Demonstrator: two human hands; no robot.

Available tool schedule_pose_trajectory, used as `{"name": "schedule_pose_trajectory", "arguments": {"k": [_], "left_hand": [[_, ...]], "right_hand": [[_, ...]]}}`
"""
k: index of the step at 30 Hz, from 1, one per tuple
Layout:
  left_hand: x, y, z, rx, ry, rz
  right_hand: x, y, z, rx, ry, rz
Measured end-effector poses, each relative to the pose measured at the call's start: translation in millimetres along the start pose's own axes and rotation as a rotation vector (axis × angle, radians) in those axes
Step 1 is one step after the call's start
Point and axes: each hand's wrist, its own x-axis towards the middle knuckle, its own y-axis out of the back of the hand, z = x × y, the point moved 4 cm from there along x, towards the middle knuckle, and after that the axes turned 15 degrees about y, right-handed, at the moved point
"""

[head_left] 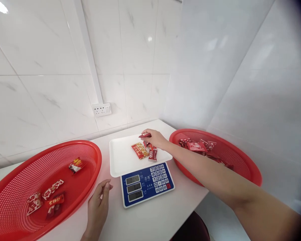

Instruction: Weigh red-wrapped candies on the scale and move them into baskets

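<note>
Hands stand well apart. The right hand (pixel 155 139) reaches in from the lower right and pinches a small red packet (pixel 144 135) between thumb and fingertips, above the white tray (pixel 121 160) of a digital scale (pixel 147 184). That packet's long axis runs roughly sideways across the frame, with its end poking out left of the fingers. Just below the hand, near the tray's centre, lie an orange packet (pixel 139 150) and an upright red packet (pixel 153 155), with smaller red pieces between them. The right hand is clearly the nearer of the two. The left hand (pixel 98 208) sits at bottom centre on the white counter (pixel 180 197), empty, its fingers loosely curled, just beside the scale and well below the tray. A red basket (pixel 96 157) at the left holds a few scattered packets (pixel 52 189). Another red basket (pixel 180 132) at the right holds a larger heap (pixel 195 146). A wall socket (pixel 101 109) sits above the tray.
</note>
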Motion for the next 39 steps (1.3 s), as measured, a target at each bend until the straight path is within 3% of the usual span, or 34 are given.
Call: {"name": "schedule_pose_trajectory", "arguments": {"k": [17, 25, 30, 34, 39], "left_hand": [[1.0, -2.1, -3.4, -0.027, -0.006, -0.013], [0.8, -1.8, -4.3, -0.020, -0.007, -0.023], [-2.9, -1.1, 1.4, -0.012, -0.024, -0.001], [-5.8, -0.9, 5.8, -0.005, -0.066, 0.026], [-7.7, -3.7, 4.8, -0.032, -0.086, 0.038]], "right_hand": [[1.3, -1.5, 2.4, 0.092, -0.119, -0.030], [-5.5, 14.3, 9.2, -0.054, -0.097, -0.033], [-50.1, 27.5, -12.3, -0.081, -0.018, 0.014], [-104.9, 53.6, -22.8, 0.070, -0.033, 0.249], [-168.6, 71.8, -7.6, 0.354, -0.189, 0.567]]}}
